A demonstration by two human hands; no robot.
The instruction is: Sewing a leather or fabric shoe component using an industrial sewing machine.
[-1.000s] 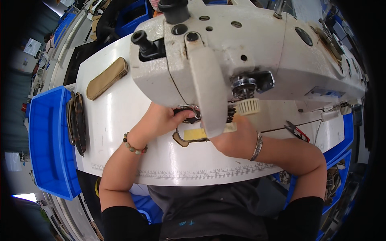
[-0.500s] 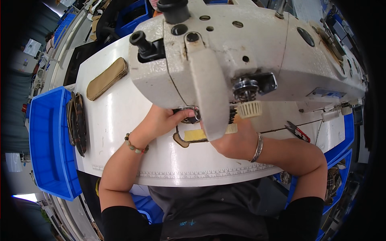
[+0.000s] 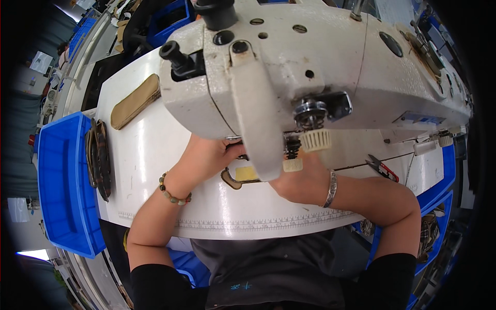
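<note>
Two hands (image 3: 204,159) (image 3: 302,181): left pinching brown-edged piece (image 3: 232,183) under sewing machine (image 3: 320,62); right's grip: cannot tell.

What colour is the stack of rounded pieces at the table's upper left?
Tan; the stack shows best in the head view.

You have two hands, one left hand (image 3: 205,157) and one right hand (image 3: 306,178), one sewing machine (image 3: 320,62), one white table (image 3: 155,139), one brown-edged piece (image 3: 230,180), one pair of snips (image 3: 382,168), one beaded bracelet (image 3: 171,195) and one metal bangle (image 3: 331,189).
</note>
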